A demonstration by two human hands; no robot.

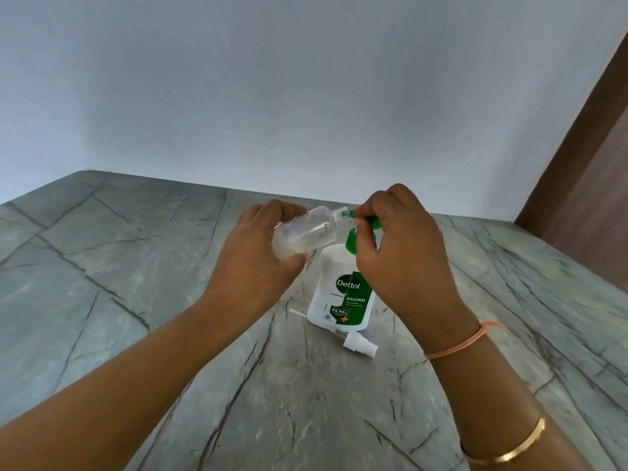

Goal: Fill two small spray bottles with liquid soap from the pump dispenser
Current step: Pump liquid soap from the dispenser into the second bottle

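A white Dettol pump dispenser [339,294] with a green pump head [353,237] stands on the grey marble counter. My left hand [258,256] grips a small clear spray bottle [307,232], tilted on its side with its open neck against the green nozzle. My right hand [401,246] sits on top of the pump head, its fingers curled round it. A little clear liquid lies in the low end of the bottle. The bottle's white spray cap [360,346], with its dip tube, lies on the counter in front of the dispenser.
The grey veined counter [136,300] runs back to a pale blue wall [306,96]. A brown door frame [584,185] rises at the right. Only one spray bottle is in view.
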